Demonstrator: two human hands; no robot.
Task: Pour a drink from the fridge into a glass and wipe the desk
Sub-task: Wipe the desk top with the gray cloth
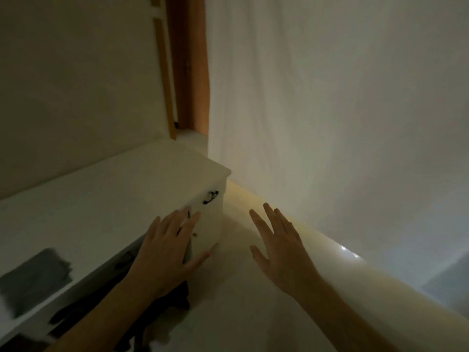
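The view is dim and blurred. My left hand [166,250] is spread flat in front of the white drawer unit [106,204], its fingers apart and empty, just below a small black drawer handle [210,197]. My right hand [280,246] is held up with fingers apart, empty, over the pale floor near the foot of a white curtain [330,110]. No fridge, glass, drink or desk shows in this view.
A dark grey cloth [33,280] lies on the unit's top at the left. Something black [162,308] hangs or lies below my left wrist. A wooden frame [193,67] stands in the corner behind the unit. A lit strip [350,252] runs along the curtain's foot.
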